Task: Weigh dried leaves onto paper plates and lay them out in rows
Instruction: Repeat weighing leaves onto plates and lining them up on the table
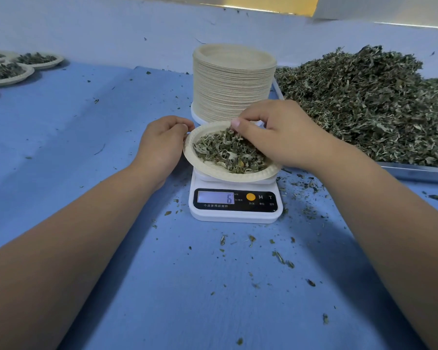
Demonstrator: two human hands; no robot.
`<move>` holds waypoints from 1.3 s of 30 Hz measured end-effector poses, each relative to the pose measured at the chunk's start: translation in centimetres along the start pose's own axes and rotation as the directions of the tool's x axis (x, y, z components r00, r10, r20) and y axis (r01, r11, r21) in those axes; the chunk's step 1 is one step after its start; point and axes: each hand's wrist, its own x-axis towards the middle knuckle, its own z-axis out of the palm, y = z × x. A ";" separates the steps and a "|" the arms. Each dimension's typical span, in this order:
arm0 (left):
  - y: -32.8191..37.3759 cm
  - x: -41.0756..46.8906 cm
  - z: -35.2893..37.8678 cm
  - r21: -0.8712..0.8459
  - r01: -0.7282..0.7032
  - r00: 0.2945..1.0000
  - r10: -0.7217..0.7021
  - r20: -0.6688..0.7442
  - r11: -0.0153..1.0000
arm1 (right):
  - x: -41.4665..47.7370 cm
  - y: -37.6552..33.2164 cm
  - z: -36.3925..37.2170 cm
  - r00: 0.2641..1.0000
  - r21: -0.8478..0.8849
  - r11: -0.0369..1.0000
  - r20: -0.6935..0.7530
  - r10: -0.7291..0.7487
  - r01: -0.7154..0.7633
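Left hand at the left rim of the plate, fingers curled and pinching the rim. Right hand over the far side of the same plate, thumb and fingertips closed on a pinch of the leaves in it. Hands apart, one on each side of the plate.

The plate sits on a white kitchen scale at the middle of the table and holds a loose heap of dried green leaves. The scale display shows a 6; any other digits can't be read.

Just behind the scale is a tall stack of plates. To the right is a big pile of dried leaves on a metal tray. At far left are several filled plates, close together.

Leaf crumbs are scattered on the blue table cover, mostly near and right of the scale.
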 end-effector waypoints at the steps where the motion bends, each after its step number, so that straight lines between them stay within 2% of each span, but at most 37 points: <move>1: 0.0 0.0 0.0 0.000 0.000 1.000 0.000 -0.002 1.000 | 0.1 0.1 0.0 1.000 0.006 1.000 0.013 0.027 -0.027; 4: -0.1 0.1 0.0 -0.008 0.006 1.000 -0.006 0.002 1.000 | 0.1 0.3 -0.2 0.999 0.039 0.999 -0.031 0.039 -0.038; 7: -0.2 0.2 0.0 0.003 -0.001 1.000 0.001 0.005 1.000 | 0.0 0.1 -0.5 0.992 0.155 0.988 -0.124 0.024 -0.004; 10: -0.1 0.1 0.0 -0.006 -0.007 1.000 0.007 0.003 1.000 | 0.1 -0.3 -0.5 0.993 0.193 0.981 -0.116 -0.005 0.028; 12: -0.1 0.0 0.0 -0.009 -0.008 1.000 0.008 0.007 1.000 | 0.1 -0.2 -0.3 0.995 0.129 0.991 -0.093 -0.022 0.034; 16: 0.6 -0.6 0.0 -0.068 0.013 1.000 -0.013 0.008 0.998 | 0.0 0.8 -0.4 0.997 -0.041 0.998 -0.065 0.035 -0.038; 19: 1.1 -1.0 0.4 -0.089 0.031 1.000 -0.031 0.004 0.996 | 0.0 1.0 -0.7 0.995 -0.054 0.995 -0.072 0.075 -0.079; 22: 1.3 -1.5 0.7 -0.109 0.035 0.999 -0.032 0.032 0.993 | 0.1 1.2 -1.0 0.984 -0.159 0.980 -0.156 0.091 -0.116; 24: 1.2 -1.6 0.7 -0.132 0.057 0.998 -0.053 0.035 0.990 | 0.2 1.9 -1.4 0.958 -0.307 0.923 -0.236 0.162 -0.231; 26: 1.1 -1.3 0.5 -0.190 0.085 0.996 -0.080 0.036 0.978 | 0.1 3.0 -2.0 0.930 -0.404 0.839 -0.197 0.310 -0.365; 28: 0.9 -1.1 0.2 -0.263 0.116 0.993 -0.109 0.038 0.958 | -0.2 3.9 -2.5 0.892 -0.416 0.796 -0.095 0.443 -0.440; 30: 0.8 -1.0 0.1 -0.291 0.138 0.990 -0.130 0.047 0.947 | -0.3 4.2 -2.6 0.883 -0.395 0.800 -0.070 0.464 -0.452; 34: 1.5 -1.4 0.4 -0.240 0.135 0.990 -0.122 0.069 0.961 | 0.0 3.7 -2.8 0.894 -0.339 0.828 -0.143 0.424 -0.447; 36: 1.9 -1.9 0.6 -0.207 0.144 0.988 -0.129 0.084 0.968 | 0.2 3.2 -3.2 0.882 -0.258 0.844 -0.088 0.463 -0.470; 39: 2.2 -2.4 0.7 -0.198 0.183 0.979 -0.161 0.124 0.963 | 0.3 2.2 -3.2 0.846 -0.160 0.846 0.086 0.526 -0.509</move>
